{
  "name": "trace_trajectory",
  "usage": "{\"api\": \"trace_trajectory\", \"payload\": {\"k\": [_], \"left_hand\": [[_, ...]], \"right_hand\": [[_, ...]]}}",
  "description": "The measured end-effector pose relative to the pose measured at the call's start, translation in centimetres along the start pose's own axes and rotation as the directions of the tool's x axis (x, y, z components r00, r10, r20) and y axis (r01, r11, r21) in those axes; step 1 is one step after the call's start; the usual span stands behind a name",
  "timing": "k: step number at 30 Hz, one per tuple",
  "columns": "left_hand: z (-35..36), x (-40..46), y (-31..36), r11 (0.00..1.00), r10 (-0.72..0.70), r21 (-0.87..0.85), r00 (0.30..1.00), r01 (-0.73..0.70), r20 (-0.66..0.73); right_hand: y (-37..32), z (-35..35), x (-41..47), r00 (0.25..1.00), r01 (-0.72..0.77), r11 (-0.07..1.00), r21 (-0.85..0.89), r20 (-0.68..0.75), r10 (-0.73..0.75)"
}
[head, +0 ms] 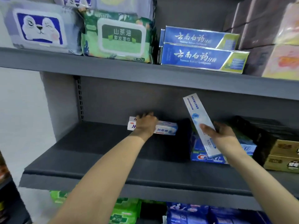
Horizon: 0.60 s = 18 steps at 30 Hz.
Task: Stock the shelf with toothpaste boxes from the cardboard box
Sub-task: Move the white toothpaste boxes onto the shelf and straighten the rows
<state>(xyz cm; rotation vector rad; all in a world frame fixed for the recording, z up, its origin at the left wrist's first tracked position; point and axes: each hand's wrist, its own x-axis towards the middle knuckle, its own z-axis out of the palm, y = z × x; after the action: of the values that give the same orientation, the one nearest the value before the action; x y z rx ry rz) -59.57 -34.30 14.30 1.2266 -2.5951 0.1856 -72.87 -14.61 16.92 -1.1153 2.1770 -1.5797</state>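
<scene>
We see dark grey metal shelving [145,73] with a slotted upright [80,97], pale wall [19,102] at left, even lighting.
</scene>
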Motion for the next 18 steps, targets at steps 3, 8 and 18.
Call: {"api": "trace_trajectory", "payload": {"k": [3,8,18], "left_hand": [[1.2,2.2,0.7,0.994,0.051,-0.097,0.998,-0.054,-0.037],[2.2,5.2,2.3,0.988,0.152,0.047,0.985,-0.148,-0.079],[5.2,6.1,3.4,0.973,0.133,0.198,0.988,-0.115,-0.083]], "right_hand": [[0.5,-0.4,1.5,0.999,0.001,0.999,-0.034,-0.045,-0.002],[0.4,-0.8,3.2,0.999,0.021,1.000,-0.021,-0.035,-0.022],[0.0,-0.2,5.1,0.996,0.085,0.994,-0.061,0.020,-0.084]]}}
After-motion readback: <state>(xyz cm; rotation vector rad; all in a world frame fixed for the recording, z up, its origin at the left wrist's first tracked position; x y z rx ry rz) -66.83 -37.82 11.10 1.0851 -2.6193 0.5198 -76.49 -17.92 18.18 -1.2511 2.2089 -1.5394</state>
